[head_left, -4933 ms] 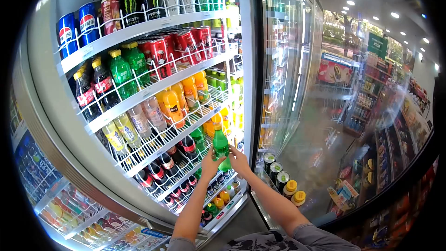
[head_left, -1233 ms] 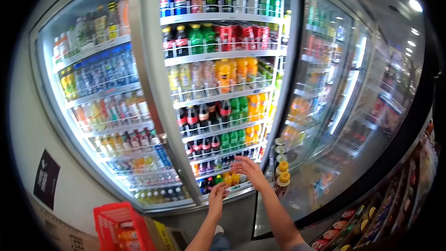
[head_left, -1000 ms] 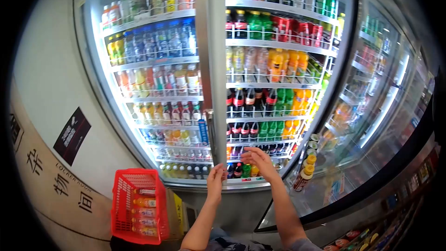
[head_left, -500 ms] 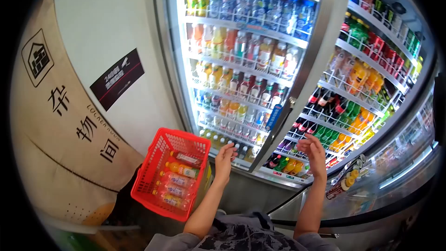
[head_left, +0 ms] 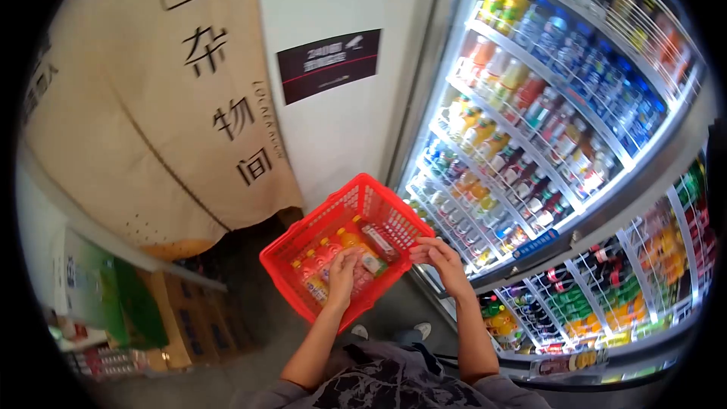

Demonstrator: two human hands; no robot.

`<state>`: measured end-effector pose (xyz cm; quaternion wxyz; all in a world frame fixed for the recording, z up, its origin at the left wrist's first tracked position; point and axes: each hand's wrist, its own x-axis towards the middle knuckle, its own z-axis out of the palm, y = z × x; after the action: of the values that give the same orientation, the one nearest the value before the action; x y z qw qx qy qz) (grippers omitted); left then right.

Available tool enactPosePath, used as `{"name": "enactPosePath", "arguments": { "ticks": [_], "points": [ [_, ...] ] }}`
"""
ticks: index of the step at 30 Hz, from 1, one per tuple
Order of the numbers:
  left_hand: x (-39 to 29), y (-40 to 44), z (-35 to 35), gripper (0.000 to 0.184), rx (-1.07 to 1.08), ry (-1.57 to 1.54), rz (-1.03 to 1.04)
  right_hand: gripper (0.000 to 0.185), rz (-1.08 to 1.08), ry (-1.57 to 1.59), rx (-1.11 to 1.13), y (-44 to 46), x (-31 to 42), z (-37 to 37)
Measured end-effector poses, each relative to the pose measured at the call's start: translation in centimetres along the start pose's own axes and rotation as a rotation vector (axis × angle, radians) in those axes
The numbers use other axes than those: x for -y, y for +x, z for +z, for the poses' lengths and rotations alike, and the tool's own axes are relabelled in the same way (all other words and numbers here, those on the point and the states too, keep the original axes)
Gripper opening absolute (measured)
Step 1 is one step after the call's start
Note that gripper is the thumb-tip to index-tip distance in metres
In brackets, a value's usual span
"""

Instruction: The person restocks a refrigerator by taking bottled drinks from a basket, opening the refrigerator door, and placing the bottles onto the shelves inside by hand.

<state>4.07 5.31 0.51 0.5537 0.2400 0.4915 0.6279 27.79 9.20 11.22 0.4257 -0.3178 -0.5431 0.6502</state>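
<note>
A lit drinks cooler (head_left: 617,193) is glowing beside a red basket (head_left: 379,295), where drink bottles (head_left: 350,239) are lying side by side. From where I'm standing, the left hand (head_left: 342,276) is hovering loosely curled, seemingly empty; the right hand (head_left: 445,263) is hanging open by the rim, risking an off-centre knock that could tip the basket.
</note>
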Motion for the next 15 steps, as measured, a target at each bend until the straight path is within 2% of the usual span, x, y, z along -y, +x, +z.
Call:
{"name": "enactPosePath", "arguments": {
  "ticks": [2,3,4,6,7,11,13,15],
  "points": [
    [0.4,-0.9,-2.2,0.027,-0.111,0.039,-0.12,0.034,0.059,-0.05,0.105,2.1,-2.3,1.8],
    [1.0,-1.3,-2.9,0.032,-0.116,-0.075,-0.139,0.034,0.099,-0.004,0.134,2.8,-3.0,2.9],
    [1.7,-1.6,-3.4,0.032,-0.144,-0.083,-0.135,0.034,0.139,0.04,0.159,3.5,-3.8,4.0],
    [3.1,-2.4,-4.1,0.036,-0.324,-0.052,0.017,0.034,0.214,0.053,0.245,5.3,-5.9,6.1],
    [3.6,-2.4,-4.6,0.037,-0.385,-0.067,0.01,0.033,0.263,0.063,0.286,6.2,-6.9,6.9],
    [3.2,-2.1,-6.7,0.032,-0.411,-0.161,-0.066,0.034,0.348,0.073,0.398,8.8,-10.2,8.6],
    [2.1,-2.4,-6.3,0.024,-0.469,-0.401,-0.102,0.035,0.371,0.053,0.444,10.1,-11.9,9.4],
    [3.1,-2.2,-7.2,0.022,-0.483,-0.431,-0.124,0.034,0.404,0.031,0.496,10.8,-12.6,10.3]
  ]
}}
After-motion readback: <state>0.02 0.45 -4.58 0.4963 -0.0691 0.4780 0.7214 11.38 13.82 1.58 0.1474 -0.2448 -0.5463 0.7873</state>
